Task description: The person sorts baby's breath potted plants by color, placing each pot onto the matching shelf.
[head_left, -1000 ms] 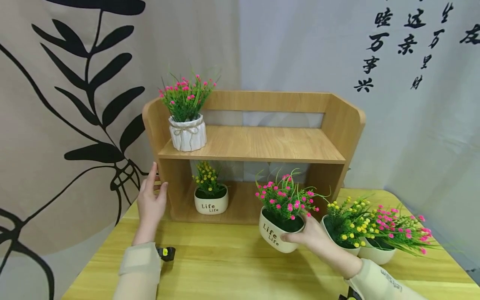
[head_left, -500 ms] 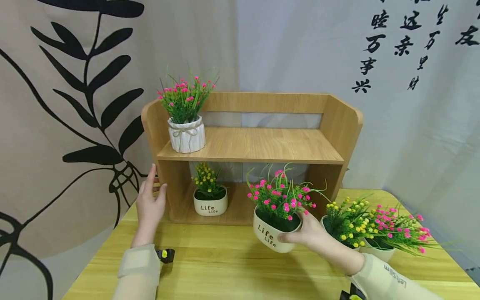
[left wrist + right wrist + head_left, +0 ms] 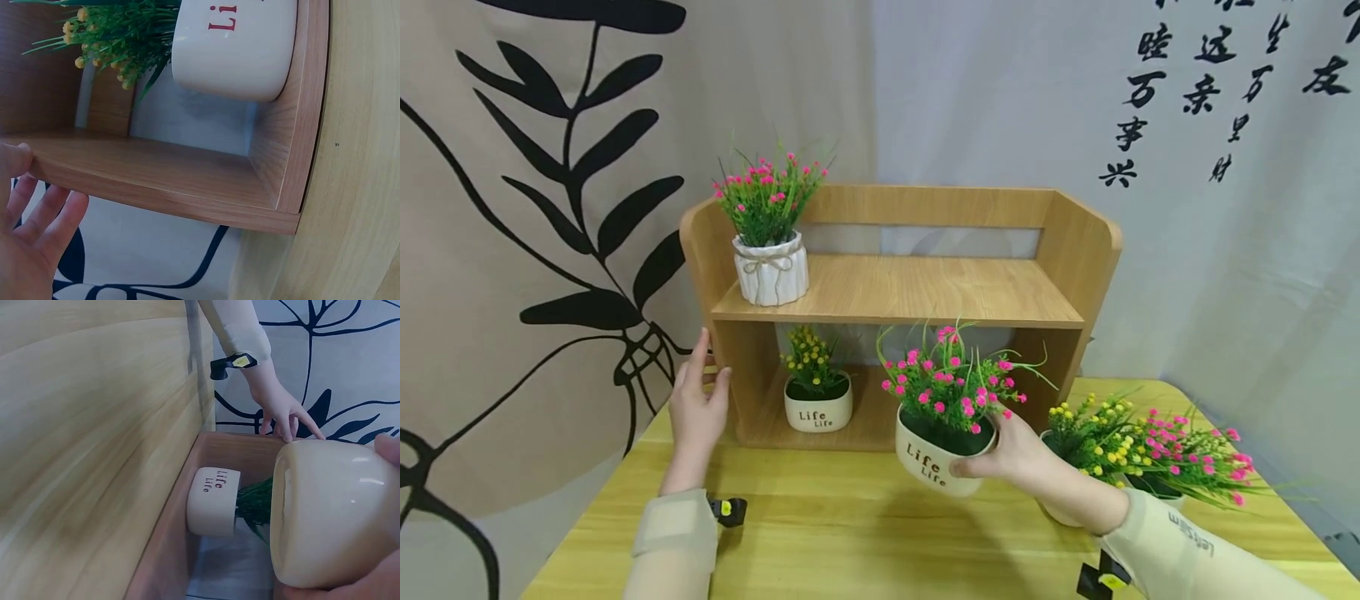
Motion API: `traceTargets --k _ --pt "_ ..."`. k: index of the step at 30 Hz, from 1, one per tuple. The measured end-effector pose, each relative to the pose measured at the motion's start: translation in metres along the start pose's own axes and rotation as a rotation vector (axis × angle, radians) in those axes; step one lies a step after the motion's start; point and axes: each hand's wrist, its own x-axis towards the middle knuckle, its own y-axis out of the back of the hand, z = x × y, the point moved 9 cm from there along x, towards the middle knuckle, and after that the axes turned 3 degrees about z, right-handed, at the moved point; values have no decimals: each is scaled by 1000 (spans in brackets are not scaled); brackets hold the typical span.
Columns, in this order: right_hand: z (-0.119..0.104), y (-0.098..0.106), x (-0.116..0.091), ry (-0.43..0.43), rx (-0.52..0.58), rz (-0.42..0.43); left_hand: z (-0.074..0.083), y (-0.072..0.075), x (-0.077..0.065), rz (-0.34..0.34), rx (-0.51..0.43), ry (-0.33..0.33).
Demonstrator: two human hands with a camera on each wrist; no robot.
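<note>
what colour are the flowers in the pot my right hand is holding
The flowers are bright pink, showing best in the head view.

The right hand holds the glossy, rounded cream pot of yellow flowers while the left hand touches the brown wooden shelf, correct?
Not yellow: the head view shows pink flowers in the cream pot the right hand holds. The left hand touches the wooden shelf.

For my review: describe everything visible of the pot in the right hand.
The held pot is rounded, cream-white, smooth and ceramic-looking, with dark "Life Life" lettering. Green foliage and pink flowers rise from it. Tilted, it hangs above the table in front of the shelf, gripped at its side by the right hand.
</note>
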Motion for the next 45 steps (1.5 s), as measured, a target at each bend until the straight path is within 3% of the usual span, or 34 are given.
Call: traceTargets --k 7,15,22,28,32,39,45 --pt "-8 6 1 -75 -80 -37 -1 -1 1 -6 -4 19" --pt "-17 14 8 -82 -155 -82 -2 -1 2 -6 4 19" --pt "-24 25 15 -126 -125 -124 -2 1 4 -3 20 15" --pt "-40 27 29 74 139 -208 -4 -1 3 -10 -1 40" --pt "-54 32 38 176 197 -253 -4 -2 2 -11 5 43" --pt "-69 42 55 141 99 -292 -5 -1 2 -14 5 57" --pt "-81 40 64 171 161 -335 -5 -2 1 -17 -7 58"
